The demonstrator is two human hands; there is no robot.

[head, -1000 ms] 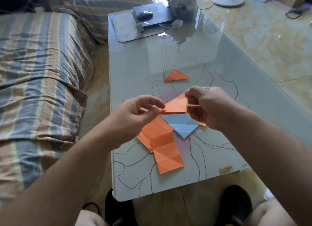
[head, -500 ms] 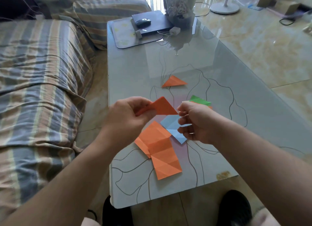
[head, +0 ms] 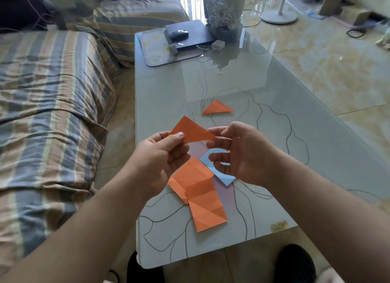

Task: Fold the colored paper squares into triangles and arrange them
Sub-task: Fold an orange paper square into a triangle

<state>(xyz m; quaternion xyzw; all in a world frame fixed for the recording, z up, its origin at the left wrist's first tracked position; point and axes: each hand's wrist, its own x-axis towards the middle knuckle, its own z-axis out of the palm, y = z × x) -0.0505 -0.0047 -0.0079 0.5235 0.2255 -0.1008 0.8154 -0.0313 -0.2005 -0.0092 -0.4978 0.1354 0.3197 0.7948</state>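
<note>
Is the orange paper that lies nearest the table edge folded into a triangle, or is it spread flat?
Spread flat. The orange paper lies open on the table as a square with only crease lines across it.

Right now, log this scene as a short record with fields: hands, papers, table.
left hand: left hand pinches the held orange triangle at its left corner
right hand: right hand fingertips at the triangle's right tip, grip unclear
finished piece: small orange triangle lies flat, farther up the table
unfolded stock: creased orange squares overlapping, blue paper partly under the right hand
surface: glass table
far end: mouse on a dark laptop
</note>
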